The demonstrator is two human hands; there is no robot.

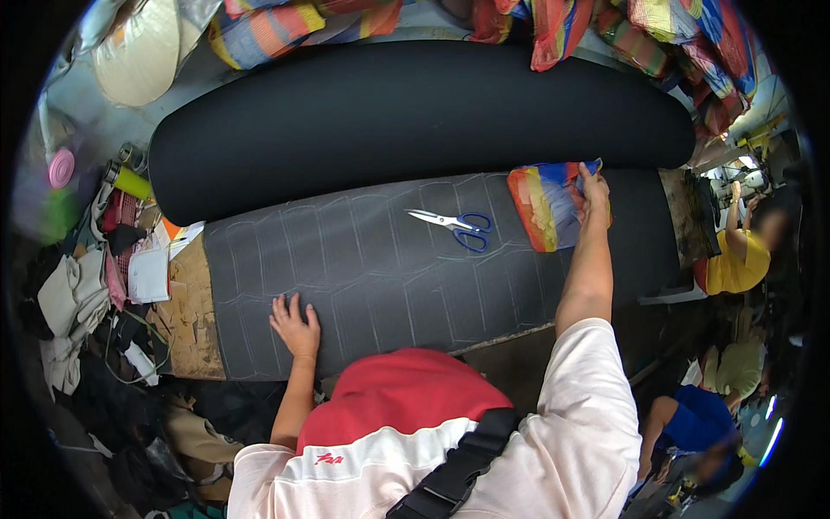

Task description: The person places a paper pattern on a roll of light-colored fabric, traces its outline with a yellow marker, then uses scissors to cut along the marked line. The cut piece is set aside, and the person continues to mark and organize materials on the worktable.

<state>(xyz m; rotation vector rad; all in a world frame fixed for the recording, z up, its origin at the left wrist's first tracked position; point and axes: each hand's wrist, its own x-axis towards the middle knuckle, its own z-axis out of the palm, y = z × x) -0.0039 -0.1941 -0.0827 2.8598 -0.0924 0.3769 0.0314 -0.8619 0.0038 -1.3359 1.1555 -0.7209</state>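
Dark grey fabric (372,251), marked with rows of pale chalk lines, lies spread over the table. My left hand (296,327) rests on it near the front edge, fingers spread and holding nothing. My right arm reaches far forward. At its end my right hand (593,192) is closed at the far right corner of a striped sheet or bag (545,208) in red, yellow and blue, which lies flat on the fabric. Between my hands, nearer the striped piece, lies a pair of scissors (454,222) with blue handles and its blades pointing left.
A thick roll of black fabric (415,104) spans the table's far side. Colourful striped bags (562,30) are heaped behind it. Papers (149,272) and a green bottle (130,180) are at the left end. People in yellow (735,259) and blue (696,419) work at the right.
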